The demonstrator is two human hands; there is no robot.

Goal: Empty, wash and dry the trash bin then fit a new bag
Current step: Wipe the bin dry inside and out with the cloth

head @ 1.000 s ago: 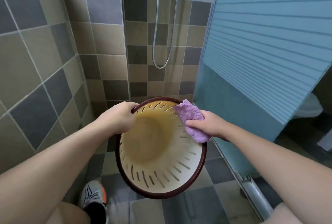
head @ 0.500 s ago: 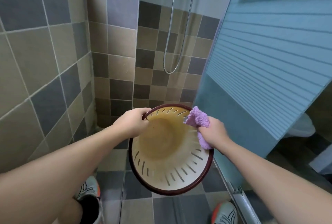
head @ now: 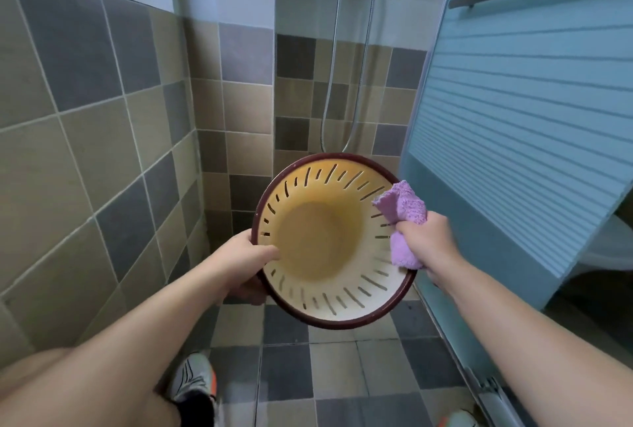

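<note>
I look into a round trash bin [head: 329, 296], cream inside with slots in its wall and a dark red rim, held in the air with its mouth tipped toward me. My left hand [head: 239, 264] grips the rim at its left side, thumb inside. My right hand [head: 428, 243] is closed on a bunched purple cloth [head: 402, 217], which presses against the inner wall at the bin's right rim. The bin is empty inside.
Tiled walls close in on the left and ahead, with a shower hose [head: 346, 84] hanging from a tap at the back. A blue ribbed sliding door [head: 520, 118] stands at the right, its floor track [head: 493, 396] below. My shoes [head: 191, 380] stand on the tiled floor.
My left hand has slid from the top-left of the rim down to its left side. The cloth stays at the right rim. The bin now tips more upright toward me.
</note>
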